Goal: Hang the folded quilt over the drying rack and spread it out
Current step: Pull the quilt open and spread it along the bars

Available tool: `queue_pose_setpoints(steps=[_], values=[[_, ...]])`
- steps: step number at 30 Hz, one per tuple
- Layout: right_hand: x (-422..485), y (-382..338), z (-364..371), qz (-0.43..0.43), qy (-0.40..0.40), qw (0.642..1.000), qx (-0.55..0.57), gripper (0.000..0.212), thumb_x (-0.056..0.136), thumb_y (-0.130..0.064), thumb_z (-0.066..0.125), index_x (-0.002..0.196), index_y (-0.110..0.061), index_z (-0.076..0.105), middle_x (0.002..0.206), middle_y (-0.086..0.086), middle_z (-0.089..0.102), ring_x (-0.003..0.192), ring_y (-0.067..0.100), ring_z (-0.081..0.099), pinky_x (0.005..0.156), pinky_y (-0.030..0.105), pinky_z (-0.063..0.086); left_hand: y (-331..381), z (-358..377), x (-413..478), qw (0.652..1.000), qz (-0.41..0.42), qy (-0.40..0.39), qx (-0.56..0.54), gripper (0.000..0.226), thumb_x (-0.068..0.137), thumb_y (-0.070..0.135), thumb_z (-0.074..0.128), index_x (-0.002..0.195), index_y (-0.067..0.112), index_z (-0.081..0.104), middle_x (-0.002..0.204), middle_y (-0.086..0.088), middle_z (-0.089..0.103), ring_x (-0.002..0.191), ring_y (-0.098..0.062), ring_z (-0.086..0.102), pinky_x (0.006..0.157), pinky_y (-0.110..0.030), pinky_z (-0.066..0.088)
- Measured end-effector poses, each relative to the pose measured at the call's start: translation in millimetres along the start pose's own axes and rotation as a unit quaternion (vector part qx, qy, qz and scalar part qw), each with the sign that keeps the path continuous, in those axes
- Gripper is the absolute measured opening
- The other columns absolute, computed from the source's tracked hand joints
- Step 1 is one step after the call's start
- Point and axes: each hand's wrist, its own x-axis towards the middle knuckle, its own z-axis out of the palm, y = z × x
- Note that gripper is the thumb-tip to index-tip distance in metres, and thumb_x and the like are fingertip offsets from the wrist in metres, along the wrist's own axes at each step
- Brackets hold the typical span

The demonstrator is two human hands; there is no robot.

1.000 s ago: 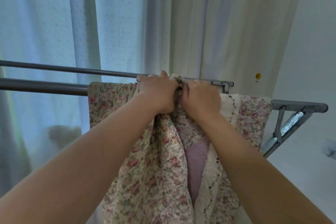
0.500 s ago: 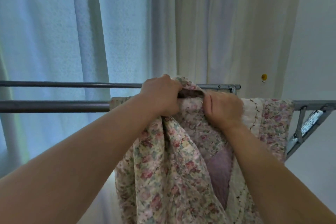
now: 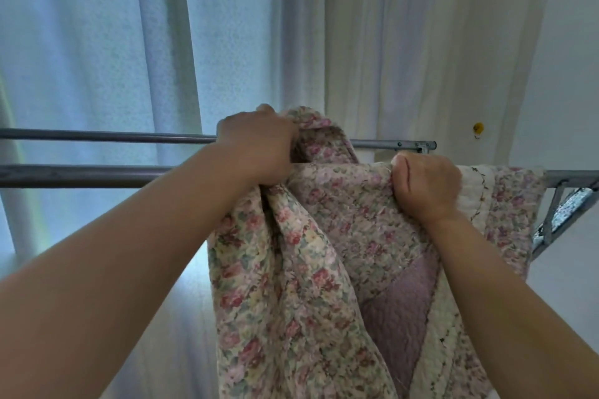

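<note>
1. The floral quilt (image 3: 291, 269) is already draped over the front rail (image 3: 81, 175) of the drying rack (image 3: 418, 145), near its right end, and most of it droops on my side.
2. It is not spread yet. Folds bunch between my hands and the rail's left stretch is bare, so I judge the spreading is what's left.
3. My left hand (image 3: 259, 149) clenches a gathered fold, lifted just above the rail.
4. My right hand (image 3: 426, 188) grips the quilt's top edge at the rail, fingers curled tight into the cloth.
</note>
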Motion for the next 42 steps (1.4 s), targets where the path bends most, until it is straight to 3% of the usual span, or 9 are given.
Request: queue_pose_setpoints(steps=[3,5,7,10,17,28,34,38,42], values=[[5,-20,-6,0.017,0.016,0.999,0.042,0.039,0.084,-0.022,0.03,0.054,-0.005,0.049,0.05,0.013,0.049,0.046,0.023,0.039,0.05,0.028,0.021,10,5,1,1.0,0.003,-0.021,0.013,0.03,0.077,0.024,0.057,0.106,0.029,0.062,0.104,-0.004,0.044,0.091,-0.028,0.053,0.081,-0.044,0.046],[11,-49,-7,-0.029,0.035,0.996,0.075,0.034,0.085,-0.019,0.035,0.056,-0.007,0.048,0.052,0.011,0.048,0.049,0.02,0.037,0.05,0.028,0.022,16,8,2,0.999,-0.001,-0.01,0.035,0.029,0.077,0.023,0.055,0.105,0.023,0.062,0.1,-0.004,0.041,0.094,-0.031,0.052,0.08,-0.045,0.04],[13,-82,0,-0.066,0.025,0.993,0.091,0.032,0.084,-0.019,0.038,0.058,-0.006,0.053,0.054,0.012,0.054,0.048,0.025,0.045,0.048,0.03,0.027,21,11,1,0.999,-0.004,0.0,0.049,0.03,0.078,0.026,0.053,0.108,0.022,0.059,0.102,-0.006,0.042,0.099,-0.033,0.051,0.082,-0.047,0.037],[9,-103,8,-0.04,0.008,0.997,0.059,0.036,0.081,-0.022,0.039,0.054,-0.006,0.055,0.051,0.015,0.059,0.042,0.032,0.052,0.046,0.028,0.024,21,12,3,0.999,-0.011,-0.002,0.049,0.031,0.079,0.026,0.05,0.109,0.022,0.057,0.099,-0.005,0.041,0.102,-0.033,0.05,0.083,-0.048,0.037],[10,-100,13,-0.051,0.033,0.998,0.016,0.039,0.083,-0.024,0.042,0.048,-0.008,0.051,0.042,0.012,0.053,0.034,0.029,0.046,0.044,0.024,0.022,5,15,8,0.999,0.005,0.033,0.009,0.014,0.075,0.033,0.054,0.082,0.025,0.044,0.07,0.004,0.028,0.074,-0.023,0.045,0.073,-0.041,0.043],[9,-97,14,-0.048,0.014,0.998,0.04,0.041,0.086,-0.024,0.037,0.049,-0.009,0.049,0.043,0.01,0.05,0.035,0.026,0.044,0.044,0.026,0.026,-34,6,0,0.998,-0.045,0.034,-0.004,0.014,0.074,0.023,0.055,0.069,0.024,0.042,0.072,0.003,0.035,0.073,-0.02,0.047,0.064,-0.035,0.037],[8,-100,15,-0.043,0.007,0.998,0.05,0.043,0.087,-0.023,0.034,0.049,-0.01,0.049,0.042,0.007,0.047,0.035,0.022,0.038,0.045,0.026,0.024,-61,-1,-21,0.995,-0.089,0.032,-0.011,0.018,0.07,0.016,0.053,0.059,0.022,0.041,0.072,0.001,0.037,0.059,-0.013,0.038,0.053,-0.027,0.03],[8,-99,12,-0.029,-0.007,0.998,0.049,0.043,0.086,-0.023,0.032,0.049,-0.009,0.048,0.043,0.008,0.047,0.037,0.022,0.039,0.046,0.027,0.025,-56,6,-29,0.995,-0.067,0.063,-0.025,0.003,0.073,0.018,0.053,0.071,0.021,0.052,0.073,0.003,0.03,0.065,-0.018,0.044,0.064,-0.034,0.039],[11,-110,4,-0.002,-0.047,0.997,0.056,0.042,0.086,-0.023,0.033,0.052,-0.007,0.052,0.048,0.011,0.052,0.044,0.022,0.039,0.051,0.03,0.026,-51,12,-34,0.994,-0.075,0.074,0.018,0.015,0.077,0.019,0.053,0.09,0.018,0.061,0.083,-0.003,0.033,0.075,-0.024,0.039,0.067,-0.039,0.035]])
